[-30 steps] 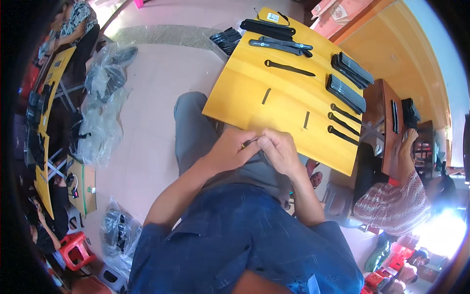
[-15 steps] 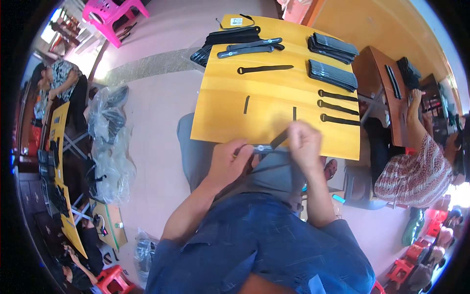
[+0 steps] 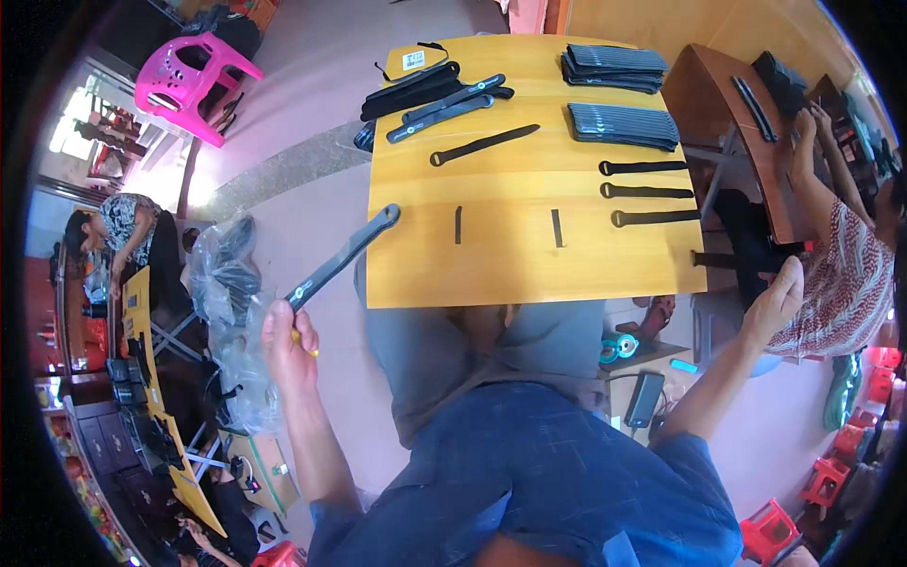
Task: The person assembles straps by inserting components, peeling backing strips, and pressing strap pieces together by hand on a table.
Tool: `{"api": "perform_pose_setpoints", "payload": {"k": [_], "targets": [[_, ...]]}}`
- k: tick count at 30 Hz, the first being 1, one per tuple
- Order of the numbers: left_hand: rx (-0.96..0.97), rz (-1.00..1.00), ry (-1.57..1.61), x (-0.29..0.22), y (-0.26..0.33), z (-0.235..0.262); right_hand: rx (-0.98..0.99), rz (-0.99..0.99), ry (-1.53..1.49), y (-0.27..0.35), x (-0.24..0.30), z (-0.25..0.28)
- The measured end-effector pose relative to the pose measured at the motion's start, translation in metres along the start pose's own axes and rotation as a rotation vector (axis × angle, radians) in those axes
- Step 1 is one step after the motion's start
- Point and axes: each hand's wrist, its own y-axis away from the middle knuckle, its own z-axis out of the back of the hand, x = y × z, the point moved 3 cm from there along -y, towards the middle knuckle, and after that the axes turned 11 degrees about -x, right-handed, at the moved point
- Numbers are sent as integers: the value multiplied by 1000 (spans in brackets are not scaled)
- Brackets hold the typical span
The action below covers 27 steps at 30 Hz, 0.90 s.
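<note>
My left hand [image 3: 291,345], out past the table's left side, is closed on the lower end of a grey strap [image 3: 342,259]. The strap points up and right, its rounded tip beside the table edge. A small yellow piece [image 3: 313,353] shows at my fingers. Beyond the table's right edge is my right hand [image 3: 777,298], fingers pressed together. A black strap [image 3: 715,259] runs from that edge toward it; the grip itself is hard to make out against dark clothing. Several looped black straps [image 3: 647,191] lie at the table's right, another black strap [image 3: 487,145] farther left.
On the yellow table [image 3: 510,274] are two stacks of dark straps [image 3: 622,125], two loose grey straps [image 3: 442,117], a black bundle [image 3: 411,92] and two short black strips [image 3: 458,225]. A phone [image 3: 645,399] lies low at right. A co-worker [image 3: 831,283] sits right; a pink chair [image 3: 194,80] stands far left.
My hands have moved apart from the table's front edge, the left swinging out left with the grey strap, the right far to the right. The view has shifted slightly.
</note>
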Motion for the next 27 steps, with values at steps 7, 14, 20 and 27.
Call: {"api": "perform_pose_setpoints", "payload": {"k": [7,14,20,27], "targets": [[222,111,-133,32,-37,-86,151,-36,-42,36,15,6],[356,157,-277,81,-74,-169,358,-44,-87,39,19,9],[360,163,-418,109,-88,-229,322,-111,-99,46,0,17],[352,67,-626,128,-101,-253,292,-188,-63,49,-3,25]]}}
